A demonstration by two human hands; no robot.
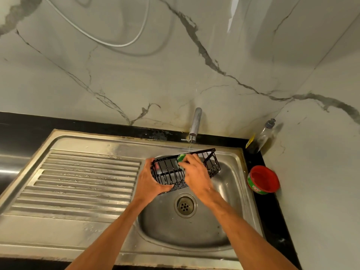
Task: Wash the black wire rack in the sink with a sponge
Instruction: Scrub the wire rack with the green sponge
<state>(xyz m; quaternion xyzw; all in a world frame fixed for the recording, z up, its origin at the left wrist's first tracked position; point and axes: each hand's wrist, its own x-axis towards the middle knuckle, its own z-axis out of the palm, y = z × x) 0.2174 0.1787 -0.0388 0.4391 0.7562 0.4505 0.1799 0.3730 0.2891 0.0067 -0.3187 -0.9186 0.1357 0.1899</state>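
Observation:
A black wire rack hangs tilted over the steel sink bowl, under the tap. My left hand grips its left end, fingers curled round the wires. My right hand holds a green sponge against the rack's upper rim near the middle. A thin stream of water runs from the tap onto the rack's back edge.
A ribbed steel drainboard lies left of the bowl. The drain sits below the rack. On the black counter at right stand a red tub of dish soap and a pump bottle. The marble wall rises behind.

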